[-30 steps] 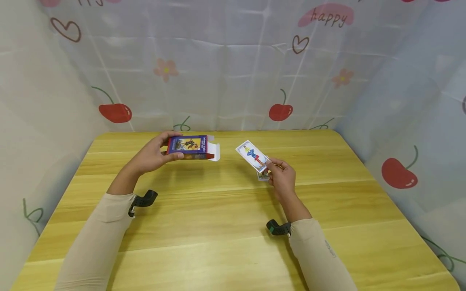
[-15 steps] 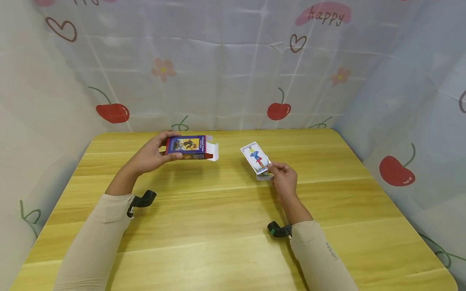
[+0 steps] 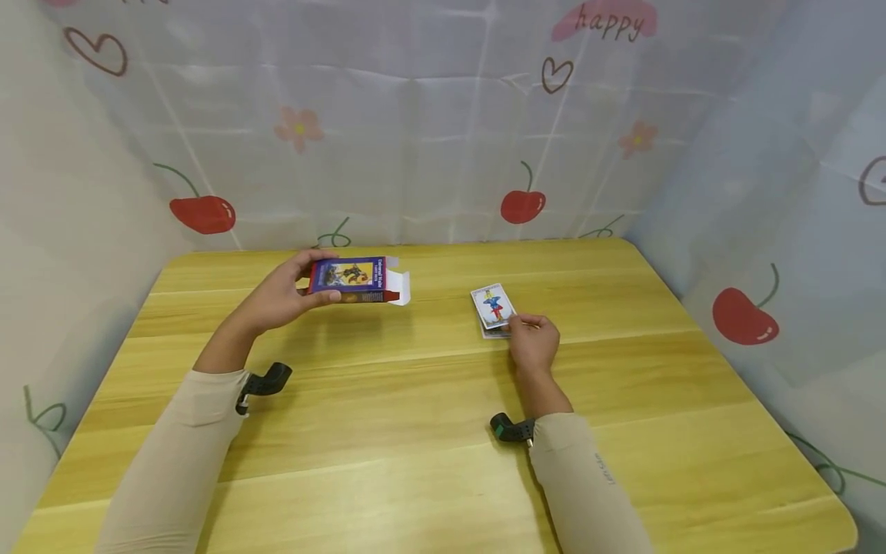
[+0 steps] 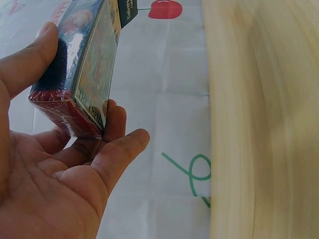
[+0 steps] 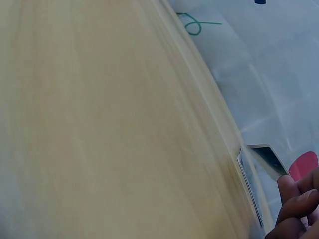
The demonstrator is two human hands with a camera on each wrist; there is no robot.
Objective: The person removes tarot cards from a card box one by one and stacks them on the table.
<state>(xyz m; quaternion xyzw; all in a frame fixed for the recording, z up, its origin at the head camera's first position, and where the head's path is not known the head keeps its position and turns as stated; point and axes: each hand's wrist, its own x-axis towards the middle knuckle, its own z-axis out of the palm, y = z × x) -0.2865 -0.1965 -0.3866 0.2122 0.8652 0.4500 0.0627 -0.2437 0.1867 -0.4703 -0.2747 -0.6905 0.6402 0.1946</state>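
The glossy, boxy printed carton (image 3: pixel 346 275) had a red end and a white paper flap (image 3: pixel 398 286) sticking out, and hung above the smooth, wood-grained worktop (image 3: pixel 388 462), left of centre toward the far edge. The left hand (image 3: pixel 280 296) gripped it, thumb along the near side, fingers behind. Right of centre, toward the same edge, the right hand (image 3: pixel 534 342) pinched the near-right corner of a thin, white-bordered upper card (image 3: pixel 494 305), tilted over a lower card (image 3: pixel 497 335). Since half a second earlier, the upper card had sunk closer to the worktop; the carton had barely moved.
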